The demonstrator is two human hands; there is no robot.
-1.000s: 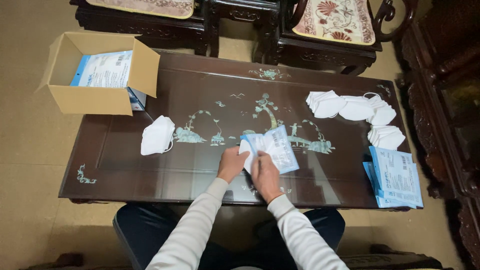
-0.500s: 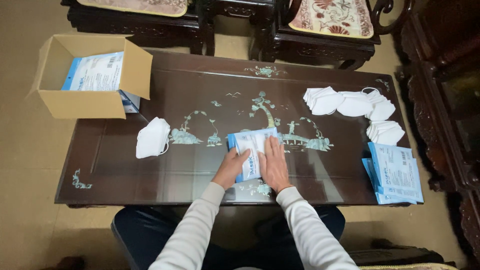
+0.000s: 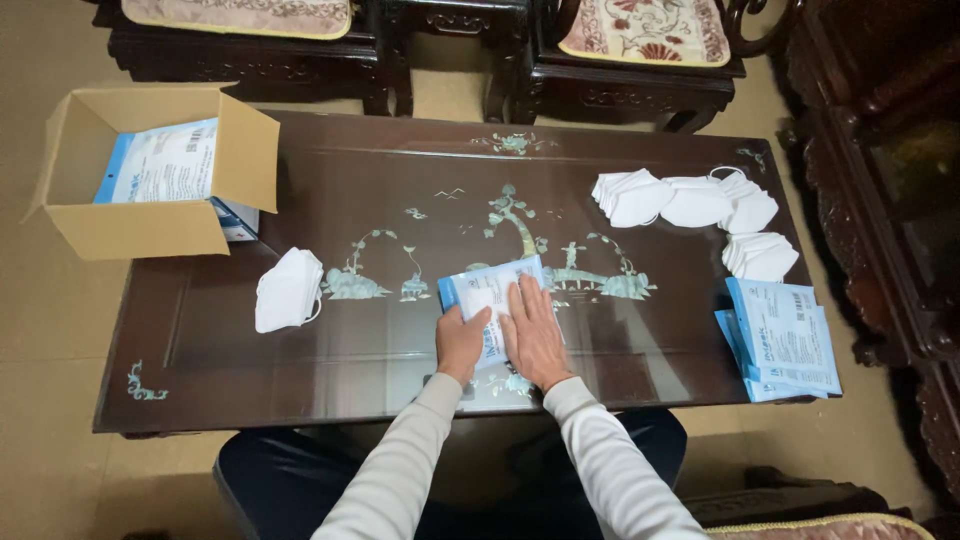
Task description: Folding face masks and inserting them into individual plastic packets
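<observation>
Counts from the head view:
- Hands: 2, left hand [image 3: 461, 342] and right hand [image 3: 533, 333], both flat on 1 blue-and-white pouch [image 3: 492, 291].
- Cardboard box [image 3: 150, 225]: 1, with 1 pouch inside [image 3: 160, 162] showing; a second packet [image 3: 235, 218] pokes out at its right corner.
- Loose white mask [image 3: 287, 289], left of centre: 1.
- Mask piles at right: 2, a long fanned row [image 3: 683, 200] and a smaller stack [image 3: 760, 256]. Layers overlap, can't count singles.
- Pouch stack [image 3: 785, 335], right edge: at least 2, probably more.
- Table [image 3: 360, 180]: 1.
- Chairs behind: 2, left chair [image 3: 240, 25] and right chair [image 3: 640, 45].
</observation>
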